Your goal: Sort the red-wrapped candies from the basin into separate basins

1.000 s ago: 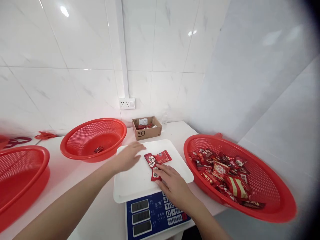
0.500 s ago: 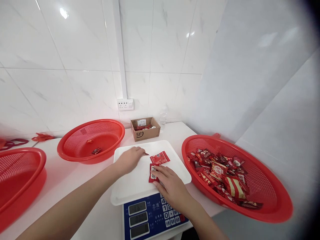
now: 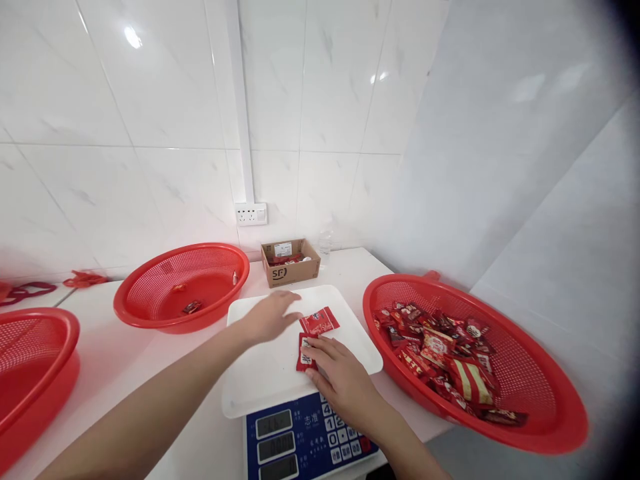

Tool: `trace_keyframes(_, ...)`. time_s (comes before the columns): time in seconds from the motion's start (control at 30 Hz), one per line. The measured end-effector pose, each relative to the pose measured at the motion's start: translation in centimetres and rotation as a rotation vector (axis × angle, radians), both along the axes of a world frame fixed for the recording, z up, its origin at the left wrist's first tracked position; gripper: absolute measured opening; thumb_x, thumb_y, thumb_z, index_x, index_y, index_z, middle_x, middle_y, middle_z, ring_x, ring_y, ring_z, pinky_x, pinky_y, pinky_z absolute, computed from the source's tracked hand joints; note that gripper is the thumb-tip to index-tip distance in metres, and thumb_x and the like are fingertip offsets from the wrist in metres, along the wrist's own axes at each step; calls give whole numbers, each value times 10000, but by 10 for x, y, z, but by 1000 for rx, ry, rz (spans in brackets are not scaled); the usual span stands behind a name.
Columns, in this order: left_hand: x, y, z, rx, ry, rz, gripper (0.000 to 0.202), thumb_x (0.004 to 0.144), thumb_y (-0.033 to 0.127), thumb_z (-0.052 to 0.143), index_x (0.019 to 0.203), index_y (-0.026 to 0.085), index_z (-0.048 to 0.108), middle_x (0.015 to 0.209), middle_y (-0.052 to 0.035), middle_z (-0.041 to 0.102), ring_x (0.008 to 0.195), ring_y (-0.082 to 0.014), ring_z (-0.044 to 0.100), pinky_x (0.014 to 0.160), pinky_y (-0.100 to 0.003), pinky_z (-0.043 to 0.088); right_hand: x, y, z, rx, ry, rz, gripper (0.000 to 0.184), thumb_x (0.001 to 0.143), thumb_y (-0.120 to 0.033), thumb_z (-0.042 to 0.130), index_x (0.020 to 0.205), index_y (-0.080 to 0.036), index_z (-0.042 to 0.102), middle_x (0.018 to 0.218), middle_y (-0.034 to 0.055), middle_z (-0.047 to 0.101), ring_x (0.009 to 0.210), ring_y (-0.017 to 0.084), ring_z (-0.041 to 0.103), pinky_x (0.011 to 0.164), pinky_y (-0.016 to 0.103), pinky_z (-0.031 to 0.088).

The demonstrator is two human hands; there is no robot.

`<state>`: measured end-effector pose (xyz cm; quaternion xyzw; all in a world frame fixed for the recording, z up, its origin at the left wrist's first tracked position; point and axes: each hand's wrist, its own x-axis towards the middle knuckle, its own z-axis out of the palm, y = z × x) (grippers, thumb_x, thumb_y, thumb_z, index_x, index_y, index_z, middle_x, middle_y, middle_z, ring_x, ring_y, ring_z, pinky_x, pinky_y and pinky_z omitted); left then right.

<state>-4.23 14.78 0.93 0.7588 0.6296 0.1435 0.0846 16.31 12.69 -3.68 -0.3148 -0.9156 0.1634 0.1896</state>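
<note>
My left hand (image 3: 273, 316) hovers over the left part of the white scale tray (image 3: 255, 387), thumb and fingers apart, with nothing in it. A red snack packet (image 3: 320, 321) lies flat on the tray just right of those fingertips. Below it is a second red packet with a white label (image 3: 304, 353), and my right hand (image 3: 345, 380) has its fingers over the right edge and its thumb at the lower corner. Part of that packet is hidden by the hand. Under the tray is the blue scale panel (image 3: 313, 427) with displays and keys.
At right stands a red mesh basket (image 3: 545, 360) of many wrapped snacks. Another red basket (image 3: 150, 320) at back left holds a few pieces, one against its right inner wall. A third red basket (image 3: 40, 400) is at far left. Behind the tray are a cardboard box (image 3: 293, 272) and clear bottle (image 3: 325, 241).
My left hand has let go of a small wrapped piece and its fingers have spread. A small piece now shows at the right inner wall of the back-left basket. My right hand stays on its packet.
</note>
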Motion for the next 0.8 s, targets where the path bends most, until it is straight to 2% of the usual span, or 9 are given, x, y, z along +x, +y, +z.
trace_keyframes(0.07,23,5,-6,-39,-17,-64,350,839,361,485,1143,199,549,1210,-91,583,1155,-238,498,936,-355,404,0,0,0,2,7,3,353,881,-268,457,1207,-199,572,1276,80,556,1191,237,463,1023,440,354)
trace_keyframes(0.13,36,11,-9,-73,-28,-87,274,790,348,542,987,169,605,1083,-126,619,1084,-293,526,879,-398,421,0,0,0,-3,15,1,352,874,-253,467,1205,-199,574,1270,72,561,1186,231,464,1029,427,348)
trace_keyframes(0.2,41,17,-10,-95,-50,-85,190,736,334,591,817,162,599,969,-133,618,1006,-324,538,820,-416,427,0,-1,0,-14,24,-1,343,871,-246,472,1194,-197,580,1264,65,564,1183,224,464,1033,411,345)
trace_keyframes(0.27,41,20,-11,-104,-95,-71,155,696,314,614,735,179,546,899,-106,598,939,-311,542,762,-397,426,0,-2,1,-26,32,-5,330,870,-246,476,1176,-198,590,1255,59,569,1178,218,465,1033,401,346)
trace_keyframes(0.47,30,12,-10,-126,-375,16,196,685,267,586,751,221,408,674,39,492,652,-169,503,583,-288,383,0,-1,2,-36,49,-6,315,867,-251,481,1156,-203,599,1252,61,568,1191,218,452,1034,398,346)
trace_keyframes(0.63,20,-6,0,-197,-639,-23,205,740,301,579,811,209,410,749,29,548,690,-136,541,619,-269,429,0,-1,1,-76,85,-16,304,862,-270,491,1137,-213,604,1248,69,568,1196,228,454,1027,415,351)
trace_keyframes(0.8,18,-28,7,-297,-1003,-87,249,714,289,657,830,195,459,770,23,567,684,-114,523,657,-270,423,1,2,-1,-235,350,-53,325,873,-343,482,1162,-222,568,1223,82,568,1136,229,504,971,404,397)
